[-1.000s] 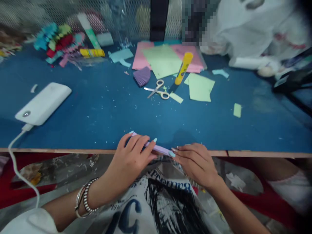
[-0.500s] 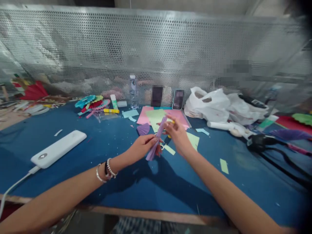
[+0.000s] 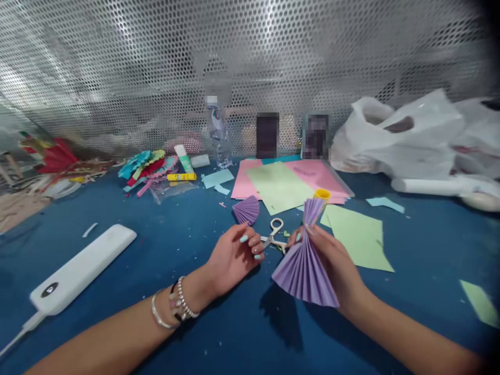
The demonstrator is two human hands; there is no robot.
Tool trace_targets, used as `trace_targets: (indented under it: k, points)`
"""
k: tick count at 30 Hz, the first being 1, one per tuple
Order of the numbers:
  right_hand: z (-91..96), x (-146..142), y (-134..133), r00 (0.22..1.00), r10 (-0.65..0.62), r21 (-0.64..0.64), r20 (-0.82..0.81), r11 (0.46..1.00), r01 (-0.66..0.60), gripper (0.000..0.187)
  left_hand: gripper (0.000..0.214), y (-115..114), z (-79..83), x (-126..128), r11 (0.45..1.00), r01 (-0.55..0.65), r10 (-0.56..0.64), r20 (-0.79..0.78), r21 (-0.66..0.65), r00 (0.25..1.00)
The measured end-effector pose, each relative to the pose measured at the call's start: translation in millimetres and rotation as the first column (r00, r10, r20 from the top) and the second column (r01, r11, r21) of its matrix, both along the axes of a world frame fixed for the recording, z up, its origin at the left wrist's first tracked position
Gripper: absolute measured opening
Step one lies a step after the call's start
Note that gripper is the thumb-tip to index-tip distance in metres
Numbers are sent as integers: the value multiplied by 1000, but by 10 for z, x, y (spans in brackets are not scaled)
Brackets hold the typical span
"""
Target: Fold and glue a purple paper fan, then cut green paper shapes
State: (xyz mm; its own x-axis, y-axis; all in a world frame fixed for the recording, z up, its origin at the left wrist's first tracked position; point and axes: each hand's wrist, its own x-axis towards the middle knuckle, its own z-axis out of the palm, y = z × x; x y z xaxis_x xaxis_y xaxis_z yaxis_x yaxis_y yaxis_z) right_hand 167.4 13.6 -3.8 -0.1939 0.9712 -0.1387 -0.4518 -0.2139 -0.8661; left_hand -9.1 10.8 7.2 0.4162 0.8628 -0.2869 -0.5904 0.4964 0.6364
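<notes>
My right hand (image 3: 336, 263) pinches a purple pleated paper fan (image 3: 302, 268) near its narrow upper end, and the pleats spread out below. My left hand (image 3: 234, 258) rests on the blue table (image 3: 175, 245) with fingers curled, holding nothing that I can see, just left of the white-handled scissors (image 3: 275, 234). A second, smaller purple fan (image 3: 247, 210) lies beyond the left hand. A yellow glue stick (image 3: 322, 195) shows behind the held fan.
Pink (image 3: 304, 174) and green paper sheets (image 3: 279, 185) lie at the back, with another green sheet (image 3: 357, 234) to the right. A white power bank (image 3: 80, 271) with cable sits left. Coloured fans (image 3: 146, 164), a water bottle (image 3: 219, 133), white plastic bags (image 3: 406, 135) and a mesh wall (image 3: 250, 62) stand behind.
The folded purple strip, held by both hands before, has opened into a fan in my right hand alone. My left hand has let go and dropped to the table.
</notes>
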Motion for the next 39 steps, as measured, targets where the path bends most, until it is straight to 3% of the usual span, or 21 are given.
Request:
trace_targets:
  k: [3,6,8,11,22,39]
  points:
    - [-6,7,-12,998,59,-10,10,998,-59,22,35,7,28,-9,983,100,-60,242,-156,968]
    - [-33,13,-29,992,77,96,102,992,-87,19,35,-10,55,4,968,133,-57,330,-213,942]
    - [-48,17,-40,988,94,87,119,991,-105,19,35,-18,72,8,965,145,-59,356,-220,933]
    - [-61,23,-54,987,94,36,128,994,-99,17,36,-25,96,9,964,163,-82,350,-208,933]
    - [-82,44,-126,951,173,85,257,976,-200,17,36,-46,130,30,973,178,-128,298,-145,946]
    - [-8,47,-153,932,217,109,291,960,-258,18,36,-70,169,39,972,212,-182,246,-101,952]
